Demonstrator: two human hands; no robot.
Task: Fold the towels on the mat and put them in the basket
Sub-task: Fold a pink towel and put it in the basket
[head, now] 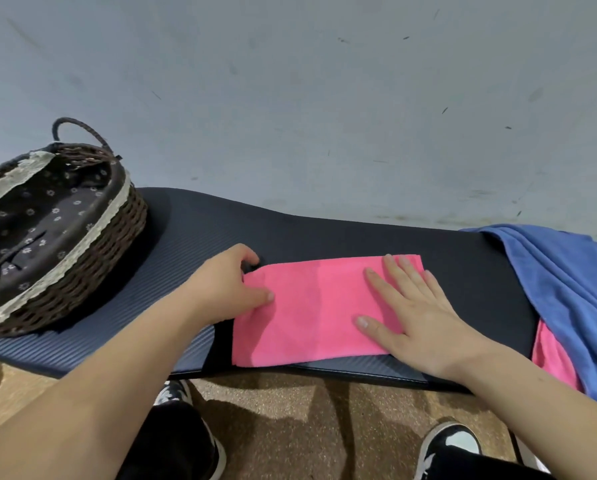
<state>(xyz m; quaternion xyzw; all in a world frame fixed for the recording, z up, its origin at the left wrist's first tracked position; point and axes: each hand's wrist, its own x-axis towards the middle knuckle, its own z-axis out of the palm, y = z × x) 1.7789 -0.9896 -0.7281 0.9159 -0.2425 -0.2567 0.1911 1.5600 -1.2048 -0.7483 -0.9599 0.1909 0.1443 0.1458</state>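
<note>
Left hand [233,282]: fingers curled round the far-left corner of the folded pink cloth towel [311,306], thumb lying on top of its left edge, gripping it. Right hand [415,313]: flat, fingers straight and spread, palm down on the towel's right part. The towel lies as a rectangle mid-way along the dark ribbed foam mat [325,233]. Brown woven wicker basket [110,233] with dark flowered liner and cream lace stands on the mat's left end. Crumpled blue cloth towel [567,271] is heaped at the right, over a second pink towel [550,355].
</note>
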